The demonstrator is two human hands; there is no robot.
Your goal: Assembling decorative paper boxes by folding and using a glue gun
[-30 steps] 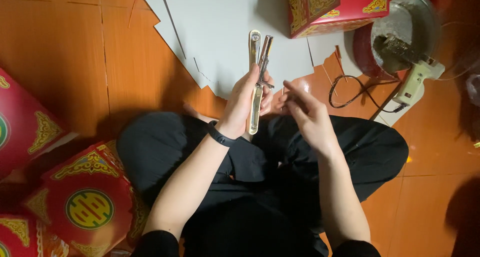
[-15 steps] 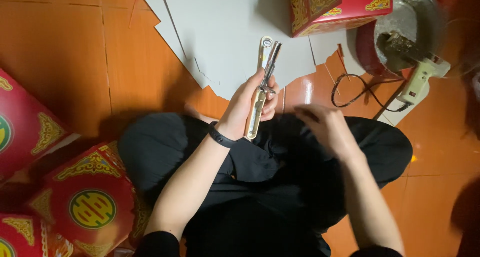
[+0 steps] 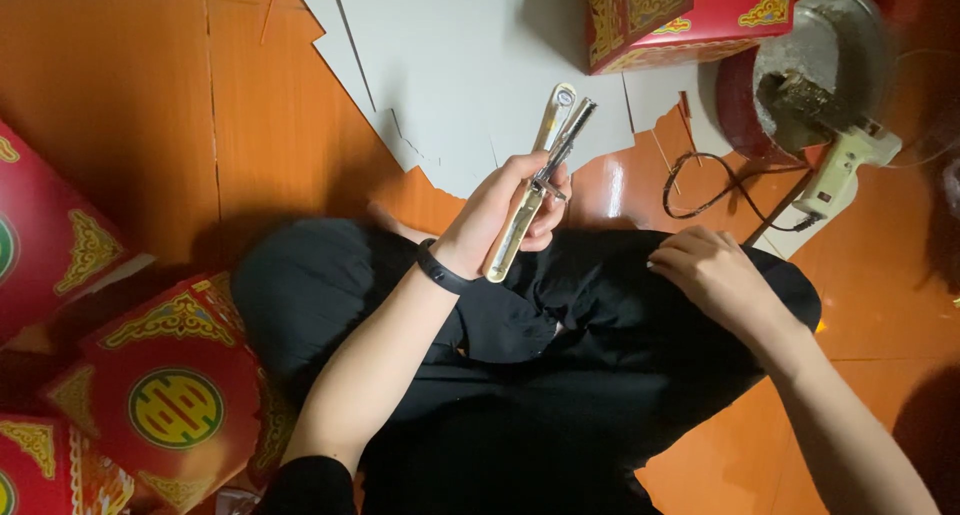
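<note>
Over our lap, our left hand (image 3: 500, 210) fingers clamp an opened stapler (image 3: 535, 190); our right hand (image 3: 715, 275), fingers loosely together, rests on our knee; reloading looks unfinished.

My single head camera looks steeply down, close over the crossed legs (image 3: 520, 375); the orange floor (image 3: 130, 105) stretches beyond them, toward the frame's top.

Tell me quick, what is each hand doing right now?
Left hand: closed around a cream-coloured stapler that is hinged open.
Right hand: holds nothing visible, resting palm down on the black trousers.
</note>
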